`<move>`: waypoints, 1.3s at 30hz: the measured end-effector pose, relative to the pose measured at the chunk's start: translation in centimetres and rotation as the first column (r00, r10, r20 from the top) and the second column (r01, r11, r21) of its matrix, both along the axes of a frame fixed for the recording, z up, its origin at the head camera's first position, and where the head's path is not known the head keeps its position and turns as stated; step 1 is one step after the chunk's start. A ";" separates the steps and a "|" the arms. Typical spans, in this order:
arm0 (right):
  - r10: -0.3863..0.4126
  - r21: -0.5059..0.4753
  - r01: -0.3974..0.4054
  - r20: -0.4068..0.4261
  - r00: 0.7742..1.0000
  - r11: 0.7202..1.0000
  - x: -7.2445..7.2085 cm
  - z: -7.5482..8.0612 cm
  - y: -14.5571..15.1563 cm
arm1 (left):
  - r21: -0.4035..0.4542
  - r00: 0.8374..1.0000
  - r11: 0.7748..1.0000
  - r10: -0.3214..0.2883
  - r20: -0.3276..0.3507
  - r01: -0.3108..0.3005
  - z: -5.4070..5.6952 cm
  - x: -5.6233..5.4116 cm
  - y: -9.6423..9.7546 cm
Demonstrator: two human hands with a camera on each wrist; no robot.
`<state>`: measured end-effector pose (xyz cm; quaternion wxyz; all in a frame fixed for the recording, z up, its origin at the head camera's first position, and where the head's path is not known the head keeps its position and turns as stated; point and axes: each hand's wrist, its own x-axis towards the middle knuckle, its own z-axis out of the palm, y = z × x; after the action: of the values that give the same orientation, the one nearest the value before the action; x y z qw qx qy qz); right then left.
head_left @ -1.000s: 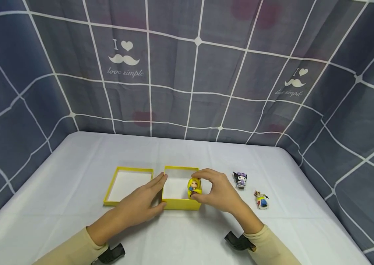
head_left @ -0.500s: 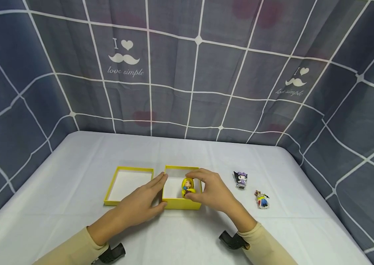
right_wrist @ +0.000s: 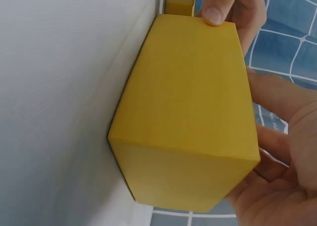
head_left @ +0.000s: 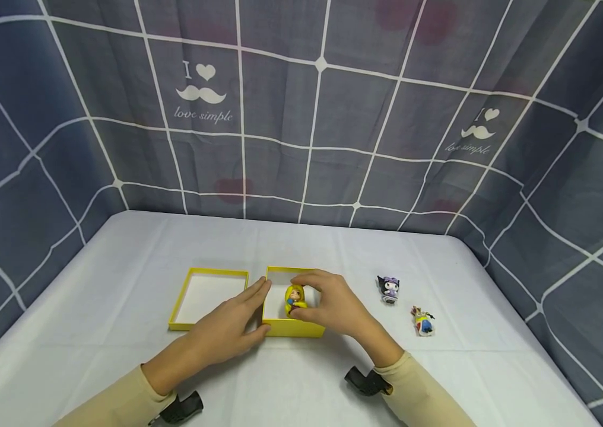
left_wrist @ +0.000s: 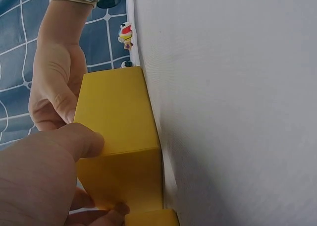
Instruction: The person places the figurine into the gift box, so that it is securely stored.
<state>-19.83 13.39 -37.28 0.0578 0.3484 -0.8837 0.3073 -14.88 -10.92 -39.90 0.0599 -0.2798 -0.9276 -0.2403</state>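
In the head view a small figurine [head_left: 294, 300] with a yellow hood sits upright between the thumb and fingers of my right hand [head_left: 336, 301], inside the outline of an open yellow box [head_left: 296, 329] with a white interior. My left hand [head_left: 227, 327] steadies the box at its left side, fingers fairly straight along the wall. The left wrist view shows that thumb bent against the front face of the box [left_wrist: 116, 112]. From the right wrist, the box wall [right_wrist: 183, 87] hides the figurine, and my right fingers reach over the top edge.
A shallow yellow-rimmed lid [head_left: 218, 273] with a white inside lies left of the box. To the right, a purple-and-black figurine [head_left: 389, 289] and a multicoloured figurine [head_left: 422, 322] stand on the white-covered table [head_left: 333, 379]. A dark grid-patterned curtain [head_left: 280, 107] surrounds the back and sides.
My right hand has carried the hooded figurine leftward, from the box's right side to nearer its middle. The left hand, box, lid and other figurines have stayed in place.
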 end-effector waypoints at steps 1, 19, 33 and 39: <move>0.005 0.005 -0.005 0.001 1.000 1.000 -0.1 0.0 -0.1 | -0.002 1.000 1.000 0.000 -0.001 0.000 0.0 0.0 0.0; 0.082 0.050 -0.086 0.084 0.993 0.995 -1.0 0.1 -1.8 | -0.002 1.000 1.000 0.001 0.006 -0.001 0.0 0.0 0.0; 0.114 0.090 -0.126 0.123 0.986 0.988 -1.4 0.2 -3.1 | -0.013 1.000 1.000 0.009 0.002 -0.009 -0.2 0.0 0.0; 0.116 0.132 -0.136 0.146 0.982 0.982 -1.8 0.0 -3.5 | -0.012 1.000 1.000 0.017 0.010 -0.017 -0.2 0.0 0.1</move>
<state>-21.62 9.85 -37.25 -0.0476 0.3848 -0.8812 0.2704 -14.85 -10.85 -40.14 0.0557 -0.2711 -0.9316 -0.2358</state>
